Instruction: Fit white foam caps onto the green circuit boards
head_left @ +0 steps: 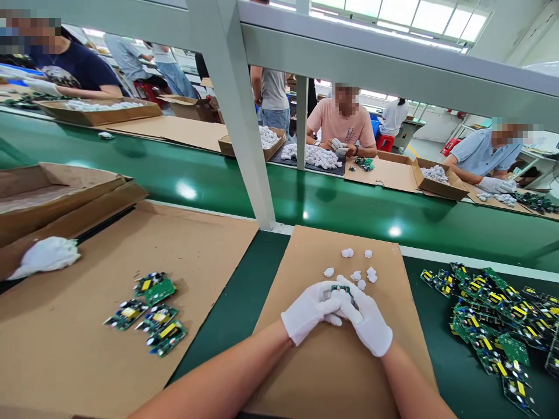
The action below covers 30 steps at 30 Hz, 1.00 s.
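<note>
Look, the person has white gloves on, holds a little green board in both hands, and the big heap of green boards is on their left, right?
Not quite. The big heap of green boards lies to the person's right, as the head view shows. The white gloves are right, and the left hand and right hand do hold a little green board.

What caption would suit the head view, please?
Gloved left hand and right hand hold a circuit board over cardboard.

A: What's worn on the hands?
B: White fabric gloves on both, left hand (308, 311) and right hand (369, 323). Thin knit, probably cotton, hard to tell at this size. Cuffs end at the wrists, slightly loose and wrinkled.
A: Sleeves?
B: None in view, forearms bare up to the frame edge.
A: Markings, watch, rings?
B: None visible.
</note>
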{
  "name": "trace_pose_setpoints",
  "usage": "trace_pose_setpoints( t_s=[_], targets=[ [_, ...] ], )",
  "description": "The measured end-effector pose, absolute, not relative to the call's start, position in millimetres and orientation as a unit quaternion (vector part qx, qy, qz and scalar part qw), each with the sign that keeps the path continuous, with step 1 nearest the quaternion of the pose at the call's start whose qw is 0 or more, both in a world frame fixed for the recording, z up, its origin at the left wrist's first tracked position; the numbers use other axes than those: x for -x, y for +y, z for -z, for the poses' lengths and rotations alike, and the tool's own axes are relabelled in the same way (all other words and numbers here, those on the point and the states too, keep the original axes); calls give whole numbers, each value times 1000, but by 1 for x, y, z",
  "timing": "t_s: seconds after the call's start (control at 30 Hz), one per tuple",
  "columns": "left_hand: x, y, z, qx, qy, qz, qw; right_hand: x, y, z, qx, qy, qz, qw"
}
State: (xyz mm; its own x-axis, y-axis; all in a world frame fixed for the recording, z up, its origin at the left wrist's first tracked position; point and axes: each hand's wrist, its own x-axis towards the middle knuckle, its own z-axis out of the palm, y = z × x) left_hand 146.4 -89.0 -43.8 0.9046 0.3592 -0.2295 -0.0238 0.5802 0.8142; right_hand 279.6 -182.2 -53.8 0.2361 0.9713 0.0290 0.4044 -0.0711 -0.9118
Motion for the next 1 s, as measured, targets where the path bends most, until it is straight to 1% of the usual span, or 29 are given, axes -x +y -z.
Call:
trace_pose_setpoints(
  t_s=[0.1,0.13,0.2,0.27,0.33,0.4,0.47,0.5,0.57,0.6,0.8,0.9,1.0],
  targets=[
    [-145,-86,41,-431,185,-133,873,-290,-186,47,610,-520,-368,471],
    [-144,-85,39,-420,183,-146,876,-296,-187,45,607,-512,-365,486],
    [-142,-83,34,-400,188,-186,877,-308,-189,45,640,-486,-316,504],
    [-140,-79,29,-393,200,-228,868,-319,-190,49,713,-465,-230,471],
    [-140,-72,25,-412,209,-247,852,-326,-189,56,771,-461,-159,411],
    [-144,-57,22,-467,213,-240,824,-327,-188,62,783,-479,-131,375],
    [-153,-35,21,-560,228,-240,759,-325,-186,66,778,-516,-128,336],
    [-160,-21,22,-611,248,-254,707,-324,-185,68,777,-535,-124,306],
    [-178,6,28,-720,305,-256,568,-322,-183,71,778,-566,-116,248],
    [-187,19,32,-737,320,-252,539,-322,-182,73,777,-575,-115,230],
    [-235,71,54,-797,403,-214,396,-325,-177,80,778,-584,-115,200],
    [-240,82,59,-819,441,-191,315,-327,-179,77,791,-571,-105,193],
    [-233,82,61,-839,448,-171,257,-328,-183,71,782,-584,-106,193]
  ],
)
